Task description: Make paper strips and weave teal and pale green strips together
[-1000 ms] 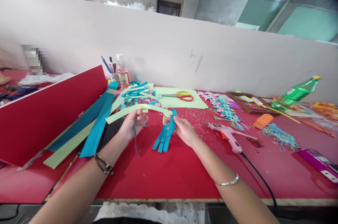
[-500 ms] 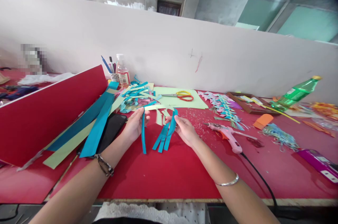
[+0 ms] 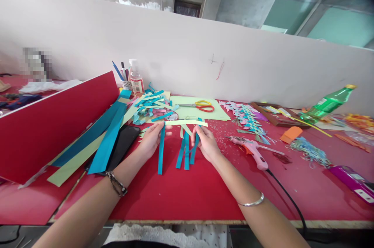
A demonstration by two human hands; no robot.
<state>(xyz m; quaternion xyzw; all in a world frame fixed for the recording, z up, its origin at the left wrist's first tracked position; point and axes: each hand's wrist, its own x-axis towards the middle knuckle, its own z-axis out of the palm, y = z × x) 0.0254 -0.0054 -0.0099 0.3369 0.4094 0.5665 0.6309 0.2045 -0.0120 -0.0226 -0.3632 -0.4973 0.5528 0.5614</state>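
My left hand (image 3: 152, 139) pinches a blue paper strip (image 3: 161, 154) that hangs down, together with the left end of a pale green paper strip (image 3: 182, 122). That green strip runs level across to my right hand (image 3: 204, 142), whose closed fingertips grip it near its right end. By the right fingers, several blue paper strips (image 3: 186, 154) hang toward the red table. A short pale green piece slants below the level strip; how the strips are joined cannot be made out. Scissors (image 3: 201, 105) with yellow and red handles lie just behind on a pale green sheet (image 3: 220, 111).
Loose paper strips (image 3: 150, 104) are piled behind my left hand. Long strips (image 3: 108, 143) and a black phone (image 3: 126, 141) lie left, by a red upright board (image 3: 58, 119). A pink glue gun (image 3: 254, 152), woven paper piece (image 3: 247, 119) and green bottle (image 3: 330, 104) are right.
The pale green strip is now stretched straight between my hands, its end past the right fingers. The right-hand blue strip no longer loops up but hangs down. My left hand shifted slightly right.
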